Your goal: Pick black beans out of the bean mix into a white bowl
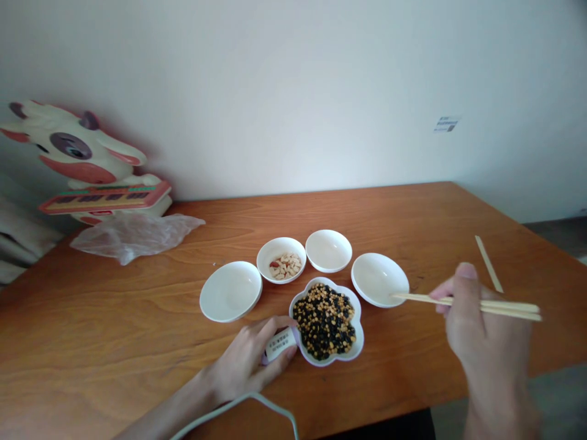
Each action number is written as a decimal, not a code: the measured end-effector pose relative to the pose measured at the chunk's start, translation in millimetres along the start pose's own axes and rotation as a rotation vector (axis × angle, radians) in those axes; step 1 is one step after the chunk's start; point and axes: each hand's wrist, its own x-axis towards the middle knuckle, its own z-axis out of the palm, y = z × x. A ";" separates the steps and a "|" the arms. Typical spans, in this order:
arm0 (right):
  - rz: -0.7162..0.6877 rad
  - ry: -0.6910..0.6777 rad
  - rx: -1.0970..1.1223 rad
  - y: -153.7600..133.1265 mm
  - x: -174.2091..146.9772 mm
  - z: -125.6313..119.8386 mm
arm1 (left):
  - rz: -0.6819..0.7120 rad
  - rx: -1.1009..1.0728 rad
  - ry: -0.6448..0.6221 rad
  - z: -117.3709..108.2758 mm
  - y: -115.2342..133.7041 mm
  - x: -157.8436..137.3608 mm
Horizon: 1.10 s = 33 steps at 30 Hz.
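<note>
My right hand (pixel 486 330) grips a pair of wooden chopsticks (pixel 507 308), their tips at the near side of the right white bowl (pixel 378 278). Whether anything small is between the tips I cannot tell. The fingers of my left hand (pixel 247 354) are closed around the labelled handle (pixel 280 344) of a flower-shaped bowl (pixel 360 351). Mixed black beans and yellowish grains (pixel 324 321) fill that bowl. Behind it stands a white bowl (pixel 263 253) with pale peanut-like pieces (pixel 285 266) and a reddish one. Two more white bowls, a left one (pixel 230 291) and a back one (pixel 329 250), show no contents.
A cow-shaped toy keyboard (pixel 105 165) stands at the back left, with a crumpled clear plastic bag (pixel 137 235) before it. A pale wooden strip (pixel 488 264) lies on the right of the wooden table (pixel 413 220). A light cable (pixel 247 397) crosses the front edge.
</note>
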 end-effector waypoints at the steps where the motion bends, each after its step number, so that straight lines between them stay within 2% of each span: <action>1: 0.003 0.034 0.041 -1.0 -2.5 1.6 | -0.002 -0.005 -0.001 -0.1 -0.2 -0.4; 3: -0.028 0.079 0.117 -5.5 -6.7 6.7 | 0.001 -0.017 -0.005 -0.2 -1.2 -0.5; 5: -0.130 0.073 0.158 -13.2 -9.4 13.9 | 0.015 -0.031 -0.010 -0.2 -3.0 -0.3; 8: -0.306 -0.008 0.213 -29.7 -9.1 26.7 | 0.036 -0.050 -0.008 0.1 -6.4 -0.5; 10: -0.357 -0.081 0.224 -42.9 -6.2 35.9 | 0.039 -0.060 -0.003 -0.2 -7.9 -1.6; 14: -0.351 -0.193 0.188 -69.5 4.9 54.4 | 0.036 -0.099 -0.004 -2.5 -6.9 -4.4; 17: -0.312 -0.211 0.064 -84.9 15.4 66.1 | 0.024 -0.136 0.000 -4.0 -4.8 -4.8; 20: -0.307 -0.229 0.041 -93.9 24.3 73.0 | 0.027 -0.150 0.009 -4.0 -4.1 -4.5; 33: -0.306 -0.268 0.170 -95.1 29.1 73.6 | 0.060 -0.132 0.034 -0.5 -8.5 -4.7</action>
